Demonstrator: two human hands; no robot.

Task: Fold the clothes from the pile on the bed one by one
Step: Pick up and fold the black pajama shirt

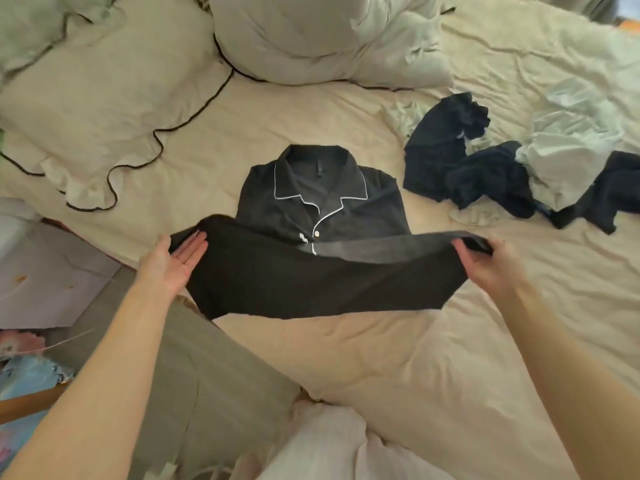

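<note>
A black pyjama shirt (322, 202) with white piping lies collar-up on the cream bed sheet (346, 358), its sleeves tucked in. Its lower part is lifted off the bed and stretched between my hands. My left hand (173, 261) holds the left edge with the thumb behind the cloth and the fingers straight along it. My right hand (485, 263) grips the right corner with curled fingers. The pile of clothes (485, 168), dark navy and pale green pieces, lies crumpled to the right of the shirt.
A cream pillow (97, 109) with black piping lies at the left. A bunched white duvet (311, 36) sits at the back. The bed's left edge runs down the lower left, with floor and paper (45, 278) beyond it.
</note>
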